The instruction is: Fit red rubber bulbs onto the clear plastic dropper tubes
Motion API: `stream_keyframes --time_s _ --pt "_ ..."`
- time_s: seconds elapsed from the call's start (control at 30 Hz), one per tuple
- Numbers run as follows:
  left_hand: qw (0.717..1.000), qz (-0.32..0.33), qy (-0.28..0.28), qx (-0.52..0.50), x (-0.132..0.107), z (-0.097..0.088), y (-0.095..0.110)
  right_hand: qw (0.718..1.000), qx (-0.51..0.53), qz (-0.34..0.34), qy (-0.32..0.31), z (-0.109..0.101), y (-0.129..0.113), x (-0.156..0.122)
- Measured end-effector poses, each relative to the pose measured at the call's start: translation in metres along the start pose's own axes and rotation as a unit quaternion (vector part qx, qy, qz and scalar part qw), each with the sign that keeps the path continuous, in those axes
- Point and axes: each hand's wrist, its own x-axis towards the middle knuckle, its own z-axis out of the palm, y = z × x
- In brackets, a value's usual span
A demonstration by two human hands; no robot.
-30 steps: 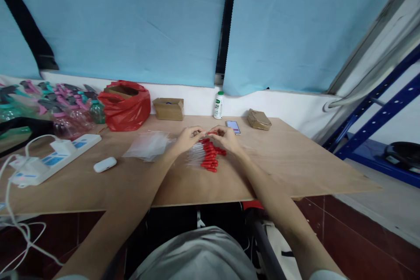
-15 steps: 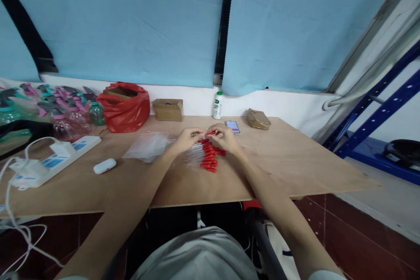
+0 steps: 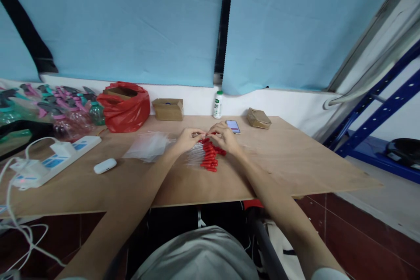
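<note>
My left hand [image 3: 189,139] and my right hand [image 3: 224,136] meet at the middle of the table, above the far end of a pile of red-handled screwdrivers [image 3: 208,155]. The pile's handles point right and its thin pale shafts point left. Between the fingertips of both hands is a red-handled screwdriver [image 3: 214,133], mostly covered by my right fingers. My right hand pinches its handle; my left fingers are closed at the left end, where the shaft is hard to make out. Left of the pile lie thin clear plastic bags [image 3: 147,146].
A white power strip [image 3: 82,143] with cables and a white earbud case [image 3: 105,166] lie left. Along the back stand spray bottles [image 3: 65,122], a red plastic bag [image 3: 127,111], a cardboard box [image 3: 168,110], a green-capped bottle [image 3: 218,106], a phone [image 3: 233,127] and a brown package [image 3: 259,118].
My right fingers have shifted slightly over the red handle, so less of it shows. My left hand keeps nearly the same place, and the pile looks unchanged.
</note>
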Motion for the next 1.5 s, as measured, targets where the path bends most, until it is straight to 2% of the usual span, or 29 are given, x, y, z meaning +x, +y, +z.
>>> stream_keyframes --time_s 0.23,0.4,0.5,0.63,0.97,1.13,1.37,1.5 --pt "0.999 0.004 0.005 0.051 0.000 0.000 -0.006 1.000 -0.016 0.007 0.006 0.001 -0.004 -0.001" --pt "0.988 0.018 0.049 0.142 0.001 0.006 -0.013 0.999 -0.053 -0.005 -0.007 0.002 -0.002 -0.002" --pt "0.987 0.027 0.061 0.149 0.002 0.006 -0.013 0.998 -0.061 -0.007 0.011 0.004 0.000 -0.001" --pt "0.989 0.032 0.059 0.133 0.002 0.002 -0.006 0.999 -0.039 0.012 0.023 0.005 0.004 0.001" --pt "0.980 0.055 0.036 0.186 -0.005 -0.003 0.008 0.992 0.075 0.095 -0.040 -0.004 0.009 -0.003" --pt "0.971 0.064 0.040 0.226 -0.006 -0.003 0.009 0.990 0.080 0.108 -0.033 -0.001 0.012 -0.003" --pt "0.975 0.071 0.066 0.199 -0.005 0.001 0.009 0.988 0.095 0.120 -0.012 0.002 0.010 -0.004" --pt "0.978 0.059 0.060 0.190 -0.005 0.001 0.007 0.984 0.116 0.137 0.010 0.005 0.007 -0.002"
